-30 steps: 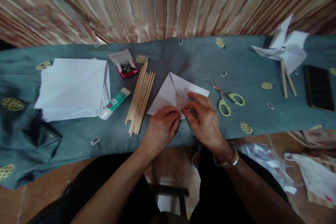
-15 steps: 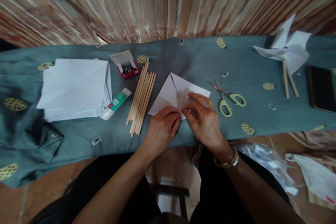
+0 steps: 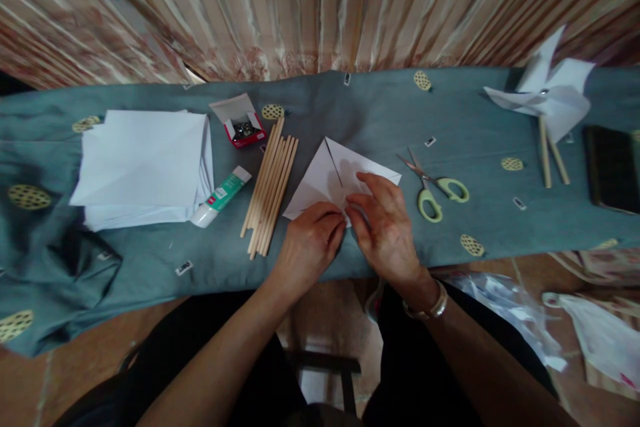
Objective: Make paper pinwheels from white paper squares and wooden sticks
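Note:
A square of white paper (image 3: 311, 185) lies cornerwise on the cloth, with slits cut from its corners toward the middle. My left hand (image 3: 311, 238) is closed on the paper's near edge, thumb and fingers pinched together. On the near right side, my right hand (image 3: 387, 230) has its thumb and forefinger close together at the paper, the other fingers curved over it. The fingers hide the near corner. Green-handled scissors (image 3: 429, 188) lie partly open to the right of the paper. Several wooden sticks (image 3: 270, 190) are bunched at its left.
At left are a stack of white paper (image 3: 145, 160), a glue stick (image 3: 221, 197) and an open red box (image 3: 246, 132) of small metal pieces. A paper pinwheel (image 3: 560, 103) on sticks and a dark phone (image 3: 614, 169) lie at right. A curtain (image 3: 320, 7) hangs behind.
My right hand has shifted very slightly, its forefinger lifting a little from the thumb. My left hand and the paper stay nearly where they were.

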Action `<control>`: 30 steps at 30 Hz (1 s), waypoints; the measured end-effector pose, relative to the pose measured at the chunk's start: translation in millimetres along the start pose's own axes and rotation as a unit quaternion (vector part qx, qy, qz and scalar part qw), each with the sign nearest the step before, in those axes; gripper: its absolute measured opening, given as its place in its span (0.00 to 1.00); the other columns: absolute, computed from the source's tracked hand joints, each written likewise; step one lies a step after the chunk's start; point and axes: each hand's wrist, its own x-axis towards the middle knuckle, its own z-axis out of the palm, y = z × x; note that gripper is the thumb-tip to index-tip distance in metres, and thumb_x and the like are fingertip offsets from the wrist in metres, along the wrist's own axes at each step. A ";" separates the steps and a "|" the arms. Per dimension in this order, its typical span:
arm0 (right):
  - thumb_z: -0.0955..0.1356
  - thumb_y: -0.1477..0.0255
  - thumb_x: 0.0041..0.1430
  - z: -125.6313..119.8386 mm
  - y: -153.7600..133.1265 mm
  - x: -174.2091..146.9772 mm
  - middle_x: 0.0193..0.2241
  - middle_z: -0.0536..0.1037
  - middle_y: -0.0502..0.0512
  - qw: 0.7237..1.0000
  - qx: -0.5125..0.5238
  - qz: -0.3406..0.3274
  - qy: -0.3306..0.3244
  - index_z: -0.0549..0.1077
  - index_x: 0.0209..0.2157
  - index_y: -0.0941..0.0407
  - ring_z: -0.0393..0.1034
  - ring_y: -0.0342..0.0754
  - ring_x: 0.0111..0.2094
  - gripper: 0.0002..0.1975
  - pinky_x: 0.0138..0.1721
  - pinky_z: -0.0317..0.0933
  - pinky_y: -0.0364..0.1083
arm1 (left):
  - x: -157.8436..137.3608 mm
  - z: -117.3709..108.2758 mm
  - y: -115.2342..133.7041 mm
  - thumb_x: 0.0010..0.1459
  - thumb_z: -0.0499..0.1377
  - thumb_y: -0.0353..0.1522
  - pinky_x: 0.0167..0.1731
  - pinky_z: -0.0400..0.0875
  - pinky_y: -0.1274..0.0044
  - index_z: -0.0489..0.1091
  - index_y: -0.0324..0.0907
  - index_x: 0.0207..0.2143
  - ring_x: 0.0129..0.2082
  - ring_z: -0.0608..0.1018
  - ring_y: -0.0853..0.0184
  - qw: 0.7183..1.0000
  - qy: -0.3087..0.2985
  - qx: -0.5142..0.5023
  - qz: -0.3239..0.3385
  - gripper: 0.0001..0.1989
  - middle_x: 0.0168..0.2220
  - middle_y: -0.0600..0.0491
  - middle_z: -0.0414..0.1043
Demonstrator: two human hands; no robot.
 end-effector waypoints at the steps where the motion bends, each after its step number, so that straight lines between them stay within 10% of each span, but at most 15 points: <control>1: 0.63 0.76 0.62 0.5 0.5 -0.5 0.55 0.69 0.59 1.000 -0.003 -0.009 0.001 0.71 0.43 0.52 0.60 0.57 0.58 0.10 0.58 0.61 0.60 | 0.0 0.0 0.1 0.60 0.56 0.26 0.37 0.76 0.75 0.74 0.36 0.33 0.34 0.78 0.68 1.000 -0.001 0.001 0.000 0.07 0.35 0.49 0.75; 30: 0.59 0.79 0.62 2.4 1.2 -0.4 0.61 0.64 0.60 0.989 -0.109 -0.010 -0.101 0.69 0.48 0.53 0.49 0.56 0.66 0.16 0.60 0.58 0.60 | 0.2 -1.9 3.7 0.60 0.56 0.27 0.41 0.75 0.71 0.73 0.37 0.34 0.39 0.76 0.65 0.999 -0.035 0.025 -0.012 0.06 0.37 0.48 0.74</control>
